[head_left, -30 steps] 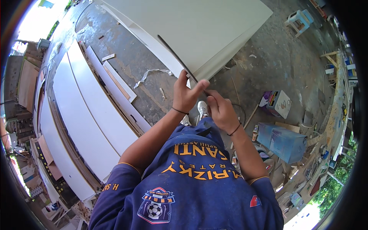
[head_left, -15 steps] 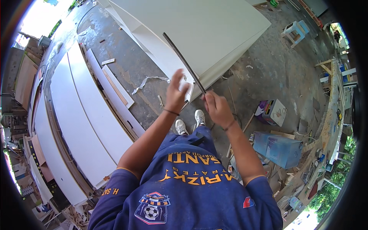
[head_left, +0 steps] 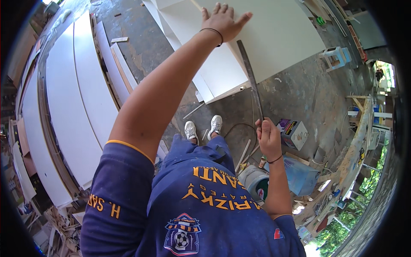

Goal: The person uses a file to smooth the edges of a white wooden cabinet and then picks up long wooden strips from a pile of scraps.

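- Right hand [head_left: 269, 139], nearer and to the right: its fingers are closed around the near end of a dark, slim strip [head_left: 250, 73].
- The strip runs far and slightly left from that grip, its bulk beyond the fist; its far end lies over a large pale panel [head_left: 284, 36], and whether they touch I cannot tell.
- Left hand [head_left: 224, 22], farther off: a second ago it was at the strip beside the right; now it reaches out over the panel, fingers spread, holding nothing visible. Contact with the panel is unclear.
- So the right hand alone now bears the strip, seemingly leaving the left free for the panel.
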